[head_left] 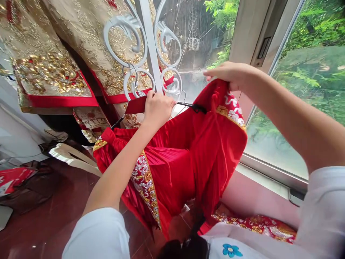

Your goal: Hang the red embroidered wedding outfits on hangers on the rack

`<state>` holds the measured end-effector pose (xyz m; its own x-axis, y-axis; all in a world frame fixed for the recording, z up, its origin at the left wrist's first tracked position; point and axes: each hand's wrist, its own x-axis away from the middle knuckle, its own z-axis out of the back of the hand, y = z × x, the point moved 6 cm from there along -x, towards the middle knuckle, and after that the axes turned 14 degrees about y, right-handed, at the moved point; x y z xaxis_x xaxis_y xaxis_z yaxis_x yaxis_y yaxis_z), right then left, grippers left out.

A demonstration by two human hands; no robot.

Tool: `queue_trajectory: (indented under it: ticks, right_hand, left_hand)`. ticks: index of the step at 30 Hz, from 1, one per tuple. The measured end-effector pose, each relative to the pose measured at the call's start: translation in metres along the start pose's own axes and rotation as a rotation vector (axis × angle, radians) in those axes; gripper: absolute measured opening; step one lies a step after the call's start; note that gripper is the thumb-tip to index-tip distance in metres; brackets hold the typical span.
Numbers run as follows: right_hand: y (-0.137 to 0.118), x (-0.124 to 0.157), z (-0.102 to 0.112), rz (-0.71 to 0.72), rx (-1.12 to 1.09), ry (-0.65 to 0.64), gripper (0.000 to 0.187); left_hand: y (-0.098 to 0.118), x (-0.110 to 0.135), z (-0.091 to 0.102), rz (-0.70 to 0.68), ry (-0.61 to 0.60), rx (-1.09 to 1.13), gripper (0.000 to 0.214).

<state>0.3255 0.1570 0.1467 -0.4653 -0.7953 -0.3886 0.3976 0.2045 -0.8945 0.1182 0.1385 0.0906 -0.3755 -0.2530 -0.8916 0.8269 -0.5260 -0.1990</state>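
Note:
A red pleated skirt (172,172) with gold and silver embroidered panels hangs spread out in front of me. My left hand (159,108) is closed around the bar of a black hanger (185,104), with a dark red strip of cloth beside its fingers. A black clip on the hanger's right end meets the skirt's upper edge. Higher on the right, my right hand (233,76) pinches the red cloth at the skirt's raised top corner. Thin red ties dangle down the cloth below it. Part of the hanger is hidden behind my left hand.
A white scrollwork metal rack (152,46) stands ahead, with beige-gold sequined garments (54,75) hanging at its left. Windows (309,90) line the right side. A cream plastic stool or chair (72,156) and a dark bag (32,190) are low left. More embroidered red cloth (258,225) lies below the sill.

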Motion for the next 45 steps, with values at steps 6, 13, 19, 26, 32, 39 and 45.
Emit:
queue_trajectory:
  ticks: [6,13,19,26,32,39,45]
  right_hand:
    - [-0.051,0.021,-0.068,0.083,-0.052,-0.011,0.012]
    - [0.038,0.146,-0.075,0.571,0.21,-0.192,0.02]
    - [0.092,0.151,-0.054,0.57,0.149,-0.132,0.019]
    - [0.093,0.104,-0.049,0.682,0.29,-0.123,0.039]
    - [0.085,0.117,-0.042,0.695,0.749,0.132,0.023]
    - [0.049,0.123,-0.043,0.924,0.727,0.079,0.039]
    - [-0.059,0.175,-0.132,1.482,0.243,-0.238,0.032]
  left_hand:
    - [-0.009,0.004,-0.011,0.041,-0.046,0.054,0.03]
    - [-0.018,0.012,-0.009,0.089,-0.102,0.082,0.033]
    - [-0.02,0.02,-0.004,0.035,-0.153,0.167,0.03]
    - [-0.022,0.023,-0.006,0.047,-0.149,0.116,0.029]
    - [-0.012,0.022,-0.005,-0.005,-0.209,0.007,0.031]
    - [-0.032,0.081,0.07,0.104,-0.046,-0.227,0.047]
    - [-0.112,0.177,0.173,0.497,0.271,-0.518,0.046]
